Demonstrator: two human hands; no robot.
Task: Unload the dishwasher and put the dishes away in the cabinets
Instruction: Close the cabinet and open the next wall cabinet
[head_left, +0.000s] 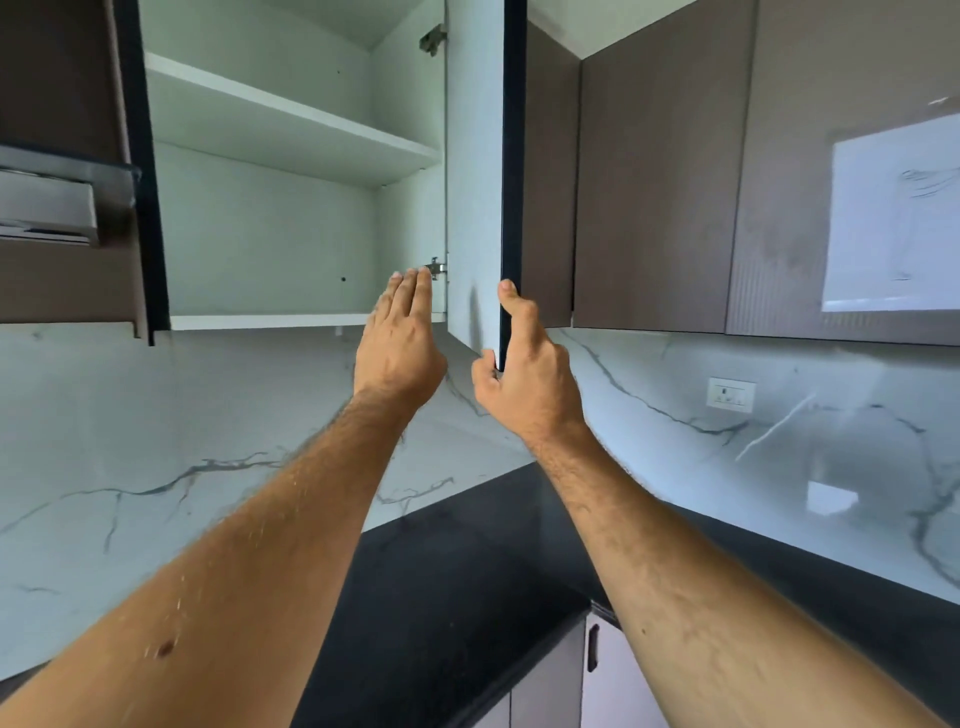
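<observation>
While gripping the bottom edge of the open door (475, 182), right hand (524, 382): thumb on the white inner face, index finger stretched up the dark outer edge, remaining fingers curled behind it. Left hand (397, 345) raised flat just left of the door, fingers straight and pressed together, tips level with the lower hinge (436, 268), holding nothing; whether touching the door, cannot tell. Beyond the left fingertips, open cabinet (270, 208) with white walls, one shelf (291, 122) above and the floor board just below finger level. No dishes seen in either hand or in the cabinet; dishwasher out of view. Right of the right fingers, closed brown doors (654, 182), bright window reflection on the farthest. Below both hands, marble backsplash (156, 415) running into a corner, wall socket (731, 395) well to the right of the right hand. Under the forearms, black counter (457, 571), with a lower cabinet front and dark handle (592, 647) beneath it. Far left of the left fingers, steel hood (47, 208).
</observation>
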